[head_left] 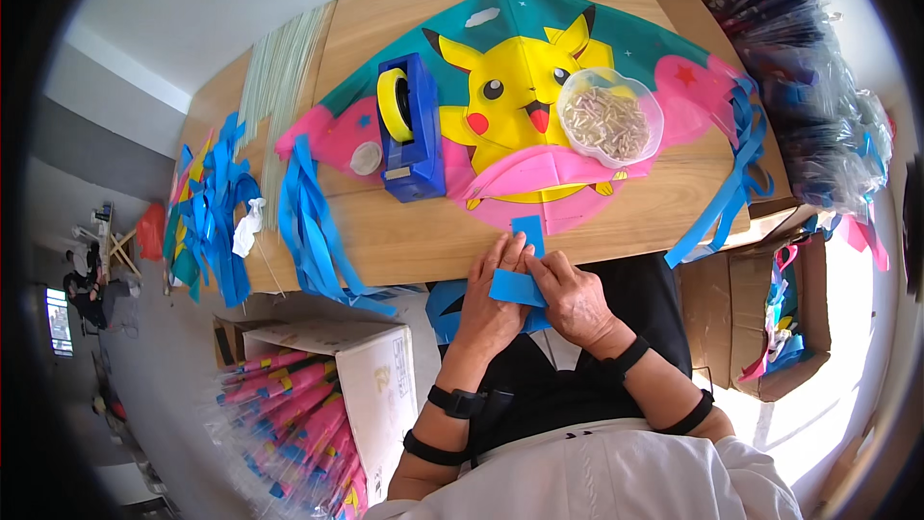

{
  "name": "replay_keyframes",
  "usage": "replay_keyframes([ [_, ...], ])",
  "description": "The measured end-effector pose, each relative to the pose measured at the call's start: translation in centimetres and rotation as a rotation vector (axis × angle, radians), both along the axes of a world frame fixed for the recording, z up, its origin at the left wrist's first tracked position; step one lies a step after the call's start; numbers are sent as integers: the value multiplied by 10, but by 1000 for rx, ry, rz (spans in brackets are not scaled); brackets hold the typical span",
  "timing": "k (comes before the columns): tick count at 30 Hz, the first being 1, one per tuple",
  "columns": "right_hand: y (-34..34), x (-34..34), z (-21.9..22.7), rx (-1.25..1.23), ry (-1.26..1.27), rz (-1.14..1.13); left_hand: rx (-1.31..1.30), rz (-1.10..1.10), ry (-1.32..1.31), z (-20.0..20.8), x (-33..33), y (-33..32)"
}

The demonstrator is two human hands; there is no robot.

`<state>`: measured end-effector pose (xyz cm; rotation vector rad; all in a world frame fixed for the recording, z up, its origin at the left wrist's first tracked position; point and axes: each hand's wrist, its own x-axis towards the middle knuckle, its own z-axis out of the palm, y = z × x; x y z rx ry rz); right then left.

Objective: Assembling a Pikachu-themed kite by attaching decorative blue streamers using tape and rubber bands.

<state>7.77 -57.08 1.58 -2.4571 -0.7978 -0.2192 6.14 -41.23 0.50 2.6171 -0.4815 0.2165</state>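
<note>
We pinch the blue strip (517, 286) with both hands at 6 o'clock of the kite (539, 106), at the table (423, 231) edge: left hand (493, 303) and right hand (571, 297) are each closed on it by thumb and fingertips. It is best kept flat and square to the kite's lower tip while we press. The strip is plain bright blue, partly folded, and its upper end touches the pink tip.

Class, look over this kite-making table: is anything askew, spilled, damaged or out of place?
Nothing looks spilled or damaged. The only untidy spot is the heap of blue ribbons trailing over the table's front edge. The sticks stay inside the clear bowl, which sits on the kite.
</note>
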Motion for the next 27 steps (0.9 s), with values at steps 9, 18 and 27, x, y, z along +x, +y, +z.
replay_keyframes([
  [9,1,0,-5,1,60,16,-20,-21,-7,5,3,0],
  [18,0,1,-15,-51,75,1,-20,-14,5,7,4,-1],
  [27,2,0,-12,-73,78,-30,-4,-19,-11,9,6,0],
])
